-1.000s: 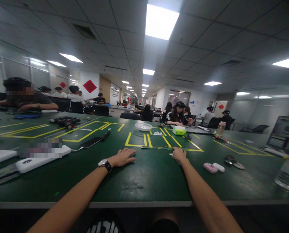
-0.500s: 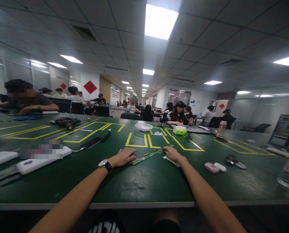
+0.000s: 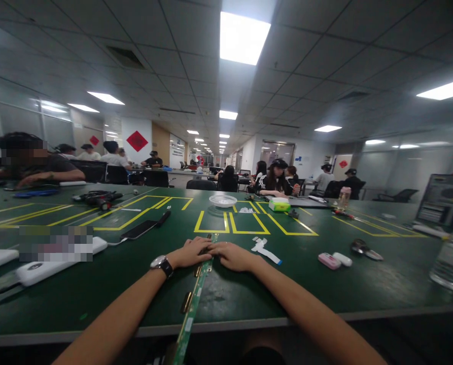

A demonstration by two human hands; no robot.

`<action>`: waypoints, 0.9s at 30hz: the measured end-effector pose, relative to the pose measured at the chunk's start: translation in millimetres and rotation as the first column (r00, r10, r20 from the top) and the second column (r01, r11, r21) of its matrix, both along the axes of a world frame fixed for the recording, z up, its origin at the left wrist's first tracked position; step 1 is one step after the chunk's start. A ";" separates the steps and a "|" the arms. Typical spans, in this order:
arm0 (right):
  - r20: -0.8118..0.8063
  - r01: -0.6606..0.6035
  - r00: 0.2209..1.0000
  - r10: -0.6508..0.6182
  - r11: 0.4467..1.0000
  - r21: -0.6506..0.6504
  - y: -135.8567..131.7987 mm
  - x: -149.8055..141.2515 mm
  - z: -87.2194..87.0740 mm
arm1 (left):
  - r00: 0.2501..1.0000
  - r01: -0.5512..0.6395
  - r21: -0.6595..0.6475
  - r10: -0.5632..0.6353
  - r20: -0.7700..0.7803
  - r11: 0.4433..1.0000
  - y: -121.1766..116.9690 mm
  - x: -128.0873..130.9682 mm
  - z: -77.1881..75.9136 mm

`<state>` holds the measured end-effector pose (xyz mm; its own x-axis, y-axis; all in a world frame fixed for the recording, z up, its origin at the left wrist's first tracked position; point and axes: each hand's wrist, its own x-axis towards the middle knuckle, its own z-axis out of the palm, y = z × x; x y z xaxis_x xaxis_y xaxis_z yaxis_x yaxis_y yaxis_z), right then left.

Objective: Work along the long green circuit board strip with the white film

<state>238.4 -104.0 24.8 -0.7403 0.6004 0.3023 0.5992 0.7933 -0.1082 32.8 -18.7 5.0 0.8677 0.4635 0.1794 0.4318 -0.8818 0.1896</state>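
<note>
A long, narrow green circuit board (image 3: 198, 296) now runs from mid-table toward me, its near end jutting past the table's front edge. Orange-brown flex tabs stick out along its left side. My left hand (image 3: 193, 252), with a watch on the wrist, is closed on the board near its far end. From the other side my right hand (image 3: 232, 255) grips the same stretch, its fingers bent over the board and meeting the left fingers. Fingertips are partly hidden. Right of my right hand lies a white flat ribbon cable (image 3: 266, 252) with a blue end.
On the green table (image 3: 135, 299) are yellow tape outlines, a clear dish (image 3: 223, 201), a black phone (image 3: 138, 229), a white power strip (image 3: 59, 261), a pink case (image 3: 329, 261) and a water bottle (image 3: 452, 261). Several people sit around farther off.
The board has swung from lying crosswise to pointing toward me. My right hand moved left to meet my left hand, leaving the ribbon cable uncovered.
</note>
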 end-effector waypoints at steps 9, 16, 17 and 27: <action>0.049 0.897 0.430 -0.901 0.433 0.091 4.5 89.4 14.5 | 0.993 -0.100 0.012 0.101 -0.064 0.995 -2.5 -1.7 7.3; 0.127 0.842 0.536 -0.835 0.539 -0.008 9.6 102.8 4.6 | 0.991 -0.118 0.002 0.118 -0.065 0.993 -0.4 -3.2 5.4; 0.122 0.813 0.579 -0.806 0.582 -0.014 12.2 97.4 2.3 | 0.991 -0.117 -0.001 0.117 -0.064 0.993 0.0 -3.4 5.0; -0.063 0.356 0.933 -0.354 0.934 0.035 15.3 31.9 -12.6 | 0.989 -0.128 0.000 0.128 -0.075 0.992 0.8 -2.6 1.9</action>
<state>270.3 -88.7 12.2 -0.4630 0.8059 0.3691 0.8367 0.5347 -0.1179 30.3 -17.8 7.0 0.8123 0.5720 0.1136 0.5540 -0.8177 0.1565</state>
